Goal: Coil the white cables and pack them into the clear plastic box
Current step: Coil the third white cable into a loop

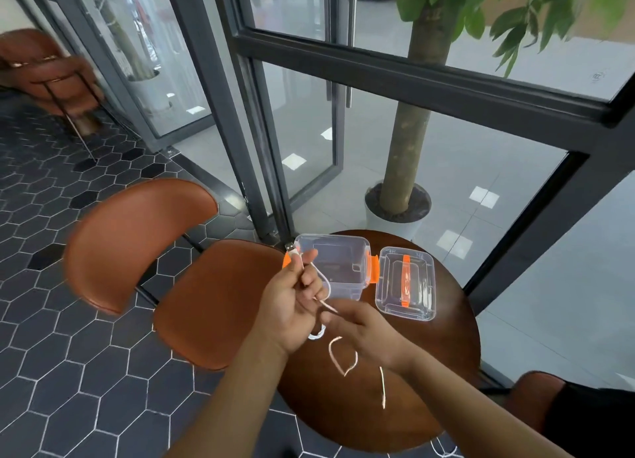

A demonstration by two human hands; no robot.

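My left hand (292,303) is raised over the round table and grips the plug end of a white cable (325,285), the USB tip sticking out above my fingers. The cable loops down to my right hand (357,330), which pinches it lower down. More of the white cable lies in curves on the tabletop under my wrists. The clear plastic box (338,265) with orange clips stands open just beyond my hands, and I see nothing inside it. Its clear lid (405,282) with an orange handle lies to the right of it.
The small round wooden table (446,371) stands beside a dark-framed glass wall. A brown leather chair (192,285) sits to its left on a hexagon-tiled floor. A potted tree (398,203) stands behind the glass. Another white cable loop (443,450) hangs off the near table edge.
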